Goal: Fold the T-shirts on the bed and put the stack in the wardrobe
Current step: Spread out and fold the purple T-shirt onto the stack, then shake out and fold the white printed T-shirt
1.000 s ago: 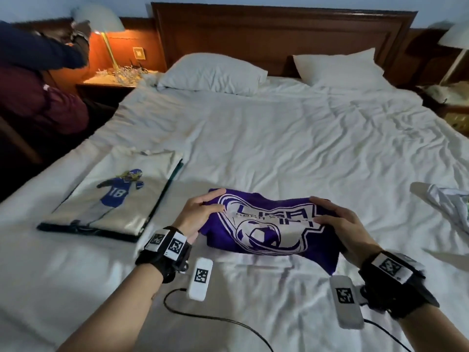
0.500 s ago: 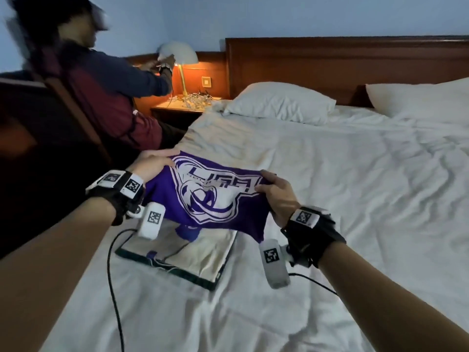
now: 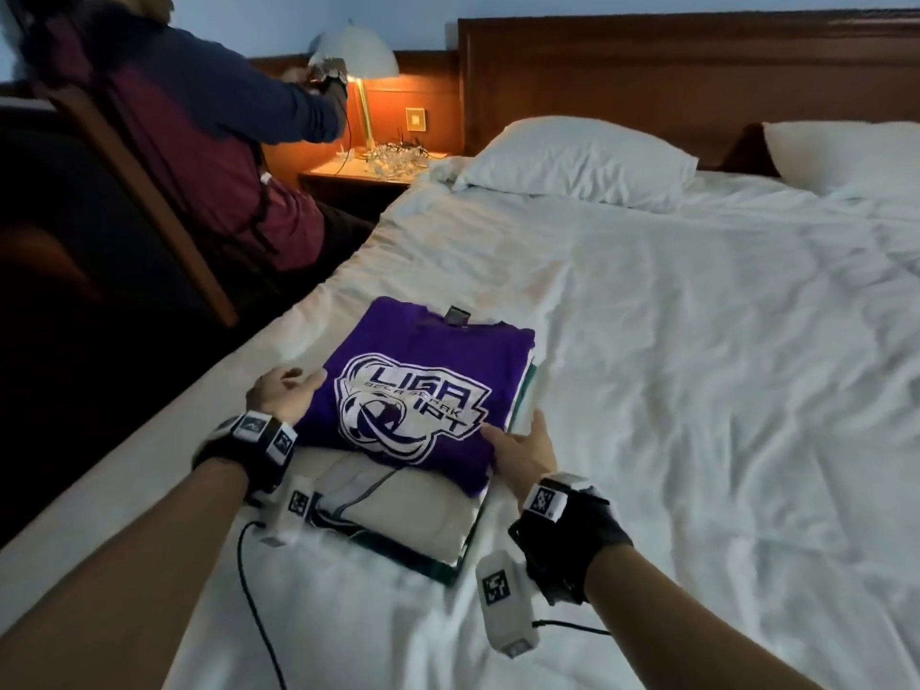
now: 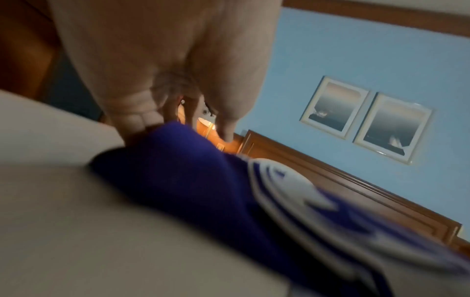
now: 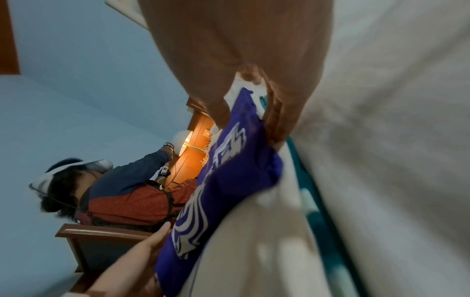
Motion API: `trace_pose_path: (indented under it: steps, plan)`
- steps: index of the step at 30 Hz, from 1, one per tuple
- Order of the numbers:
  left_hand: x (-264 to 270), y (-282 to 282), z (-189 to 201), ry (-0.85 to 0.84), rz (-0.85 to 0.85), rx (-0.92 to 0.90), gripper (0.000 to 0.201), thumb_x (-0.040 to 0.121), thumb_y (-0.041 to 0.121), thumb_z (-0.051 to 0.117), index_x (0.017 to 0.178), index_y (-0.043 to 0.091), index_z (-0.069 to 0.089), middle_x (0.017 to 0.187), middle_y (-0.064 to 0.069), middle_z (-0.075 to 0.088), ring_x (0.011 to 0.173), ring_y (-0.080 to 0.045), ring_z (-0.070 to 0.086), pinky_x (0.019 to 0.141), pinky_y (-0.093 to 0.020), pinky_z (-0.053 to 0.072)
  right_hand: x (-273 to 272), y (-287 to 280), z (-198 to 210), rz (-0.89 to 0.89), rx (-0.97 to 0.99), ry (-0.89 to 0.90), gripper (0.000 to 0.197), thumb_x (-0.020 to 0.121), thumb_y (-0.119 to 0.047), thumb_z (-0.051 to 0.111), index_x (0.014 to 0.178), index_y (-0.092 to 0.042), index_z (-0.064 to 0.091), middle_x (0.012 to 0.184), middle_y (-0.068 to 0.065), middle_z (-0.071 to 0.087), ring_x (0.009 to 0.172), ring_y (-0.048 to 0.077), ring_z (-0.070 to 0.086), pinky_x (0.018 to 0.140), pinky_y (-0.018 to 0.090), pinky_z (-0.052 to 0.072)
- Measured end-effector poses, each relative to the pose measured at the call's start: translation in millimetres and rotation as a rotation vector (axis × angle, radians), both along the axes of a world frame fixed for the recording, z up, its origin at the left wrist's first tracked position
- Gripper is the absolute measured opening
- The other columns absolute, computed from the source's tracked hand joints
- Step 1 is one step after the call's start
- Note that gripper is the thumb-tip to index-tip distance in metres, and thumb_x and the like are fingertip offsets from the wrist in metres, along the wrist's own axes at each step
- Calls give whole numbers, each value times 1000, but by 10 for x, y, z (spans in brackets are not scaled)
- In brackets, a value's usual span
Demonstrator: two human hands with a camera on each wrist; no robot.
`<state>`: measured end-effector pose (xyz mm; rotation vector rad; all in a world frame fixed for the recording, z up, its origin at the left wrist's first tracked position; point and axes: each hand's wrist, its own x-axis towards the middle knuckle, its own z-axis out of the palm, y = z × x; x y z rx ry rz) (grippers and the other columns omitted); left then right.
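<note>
A folded purple T-shirt (image 3: 423, 385) with a white logo lies on a stack of folded shirts (image 3: 413, 520), cream on top and teal at the bottom, near the bed's left edge. It covers the far part of the stack. My left hand (image 3: 298, 385) holds the shirt's left edge, the fingers (image 4: 137, 118) tucked at the hem of the purple shirt (image 4: 190, 170). My right hand (image 3: 515, 433) pinches the right edge. Its thumb (image 5: 218, 114) lies on top of the purple shirt (image 5: 229, 176) and its fingers are underneath.
The white bed sheet (image 3: 697, 390) stretches away to the right, with two pillows (image 3: 582, 156) at the wooden headboard. At the left a person (image 3: 209, 151) sits on a chair and reaches for a lamp (image 3: 356, 57) on the nightstand (image 3: 358, 176).
Both hands carried the purple shirt from the middle of the bed leftward and set it down on the stack. The view swung left with it.
</note>
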<state>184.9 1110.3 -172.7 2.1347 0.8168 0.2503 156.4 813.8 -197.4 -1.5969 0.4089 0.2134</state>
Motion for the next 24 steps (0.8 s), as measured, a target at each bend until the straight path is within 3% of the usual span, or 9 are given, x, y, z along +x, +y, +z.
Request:
trace_pose_path:
  steps: [3,5,8,10,12,15,19,21,24]
  plan:
    - [-104,18,-31,21,136,-36,48,82,51,68,96,5,71,111,-17,68,90,-30,59,86,-34,45,-81,11,-77,-21,45,67,98,60,-43,84,142,-13,39,97,3,67,84,22,68,86,41,56]
    - [-134,0,15,83,126,-75,52,80,54,68,90,4,68,110,-19,67,85,-28,57,82,-33,44,-115,64,-26,-1,-8,63,98,47,-51,84,130,-11,51,105,6,69,92,24,69,87,41,56]
    - [-134,-43,114,107,89,-106,54,77,46,74,112,5,67,118,-18,65,100,-32,61,85,-33,45,-148,60,120,117,-126,89,50,70,-34,83,109,-9,65,88,3,69,76,15,65,67,24,52]
    - [-93,-21,214,3,26,-89,30,81,37,73,96,11,72,108,-13,69,95,-28,62,83,-31,46,-131,17,222,118,-145,89,29,73,-25,80,93,-7,69,77,3,68,68,15,63,57,21,46]
    - [-49,43,307,-81,-47,-56,30,84,38,71,92,10,73,100,-10,72,94,-26,65,84,-33,50,-127,7,290,49,-121,44,13,72,-23,75,76,-12,69,74,3,68,70,19,64,61,25,51]
    - [-77,121,339,-72,-73,44,38,86,40,69,96,4,73,102,-14,72,99,-31,65,84,-33,48,-180,65,302,9,-96,3,12,73,-27,67,73,-14,66,67,4,67,68,25,67,70,35,58]
    - [-369,232,92,243,-69,-30,46,80,51,72,82,6,65,90,-13,68,87,-32,65,79,-37,49,-432,181,95,119,-43,185,17,84,-19,70,83,-7,59,61,12,62,42,22,58,41,25,50]
    - [-534,272,7,271,-18,-164,45,77,45,77,86,3,65,83,-14,69,71,-28,66,63,-33,53,-511,208,-27,139,-51,194,17,84,-17,72,79,-7,59,66,15,63,47,24,58,38,25,48]
    - [-675,320,5,213,42,-274,33,82,30,77,89,1,63,68,-13,67,49,-18,63,43,-25,49,-565,217,-70,119,-9,179,14,82,-13,73,77,-9,60,73,15,66,58,27,62,49,30,53]
